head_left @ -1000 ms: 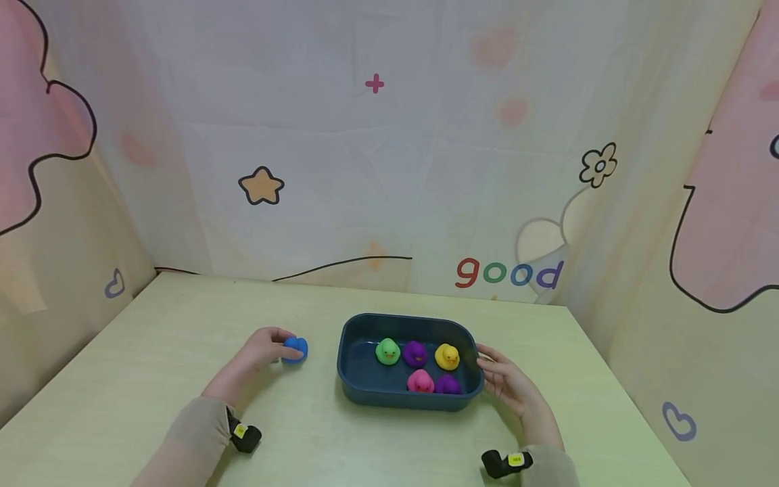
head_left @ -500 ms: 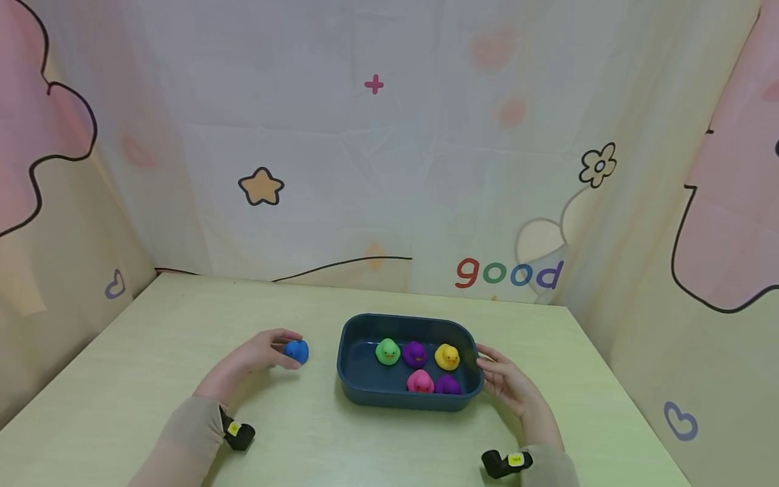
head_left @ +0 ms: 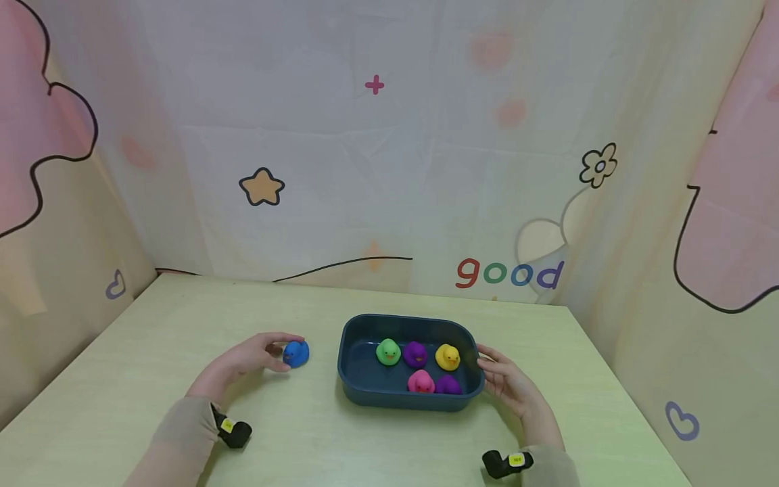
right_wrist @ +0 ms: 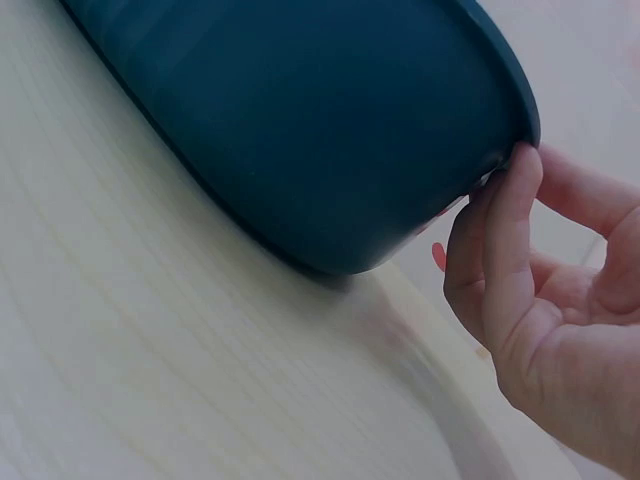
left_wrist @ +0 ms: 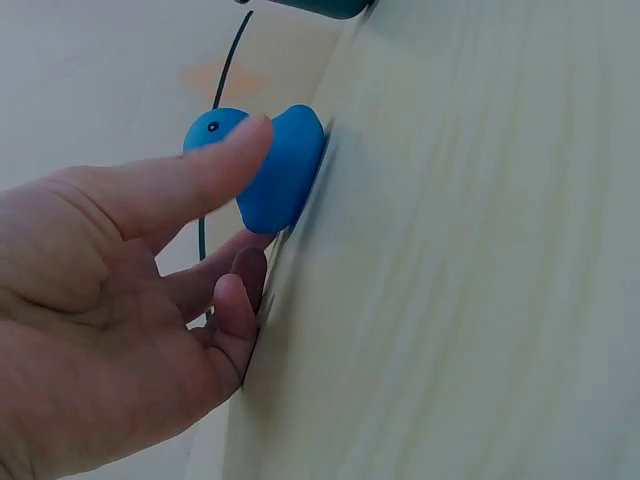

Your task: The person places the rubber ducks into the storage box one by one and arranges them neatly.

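A small blue rubber duck [head_left: 297, 354] sits on the table, left of the dark teal tray [head_left: 404, 400]. My left hand [head_left: 258, 355] is around it, the forefinger at its far side and the thumb at the near side, spread apart. In the left wrist view the thumb [left_wrist: 215, 180] passes in front of the duck [left_wrist: 290, 175], and the other fingers lie partly hidden beyond it. My right hand [head_left: 511, 382] touches the tray's right end from outside. In the right wrist view its fingertips [right_wrist: 522, 175] rest against the tray [right_wrist: 330, 120] below the rim.
Inside the tray are a green duck [head_left: 388, 352], a purple duck [head_left: 416, 354], a yellow duck [head_left: 447, 357], a pink duck [head_left: 421, 381] and another purple duck [head_left: 448, 385]. A printed curtain [head_left: 389, 169] stands behind the pale table [head_left: 316, 439].
The blue duck has turned and shifted slightly toward me, showing its face now. My left thumb and fingers have spread, and the forearm has moved a little left. Right hand and tray stay put.
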Motion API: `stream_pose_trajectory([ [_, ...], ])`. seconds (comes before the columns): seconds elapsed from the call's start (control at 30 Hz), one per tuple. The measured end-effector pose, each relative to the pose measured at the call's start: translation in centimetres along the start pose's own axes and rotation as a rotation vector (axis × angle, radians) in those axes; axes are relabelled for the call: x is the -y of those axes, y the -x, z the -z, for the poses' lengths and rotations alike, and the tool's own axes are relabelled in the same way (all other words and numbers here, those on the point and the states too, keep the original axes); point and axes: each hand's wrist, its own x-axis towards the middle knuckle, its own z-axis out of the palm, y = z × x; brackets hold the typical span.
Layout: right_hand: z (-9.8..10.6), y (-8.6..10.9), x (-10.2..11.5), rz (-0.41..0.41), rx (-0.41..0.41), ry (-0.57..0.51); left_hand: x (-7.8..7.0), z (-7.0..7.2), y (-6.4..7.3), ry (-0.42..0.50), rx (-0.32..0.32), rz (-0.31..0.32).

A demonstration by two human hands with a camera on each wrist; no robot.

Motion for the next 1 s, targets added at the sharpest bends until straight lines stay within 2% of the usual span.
stream_pose_trajectory([
  [0.3, 0.1, 0.11, 0.01, -0.002, 0.002, -0.007, -0.25, -0.61, -0.42, -0.067, -0.045, 0.013],
  [0.43, 0.0, 0.06, 0.03, -0.006, -0.014, 0.006, -0.13, -0.72, -0.69, -0.061, -0.062, 0.015],
  [0.83, 0.08, -0.07, -0.07, -0.004, -0.017, 0.019, -0.61, -0.54, -0.3, 0.093, -0.075, 0.023],
  [1.0, 0.0, -0.03, 0.0, -0.002, -0.012, 0.007, -0.62, -0.47, -0.32, 0.143, -0.094, -0.009],
])
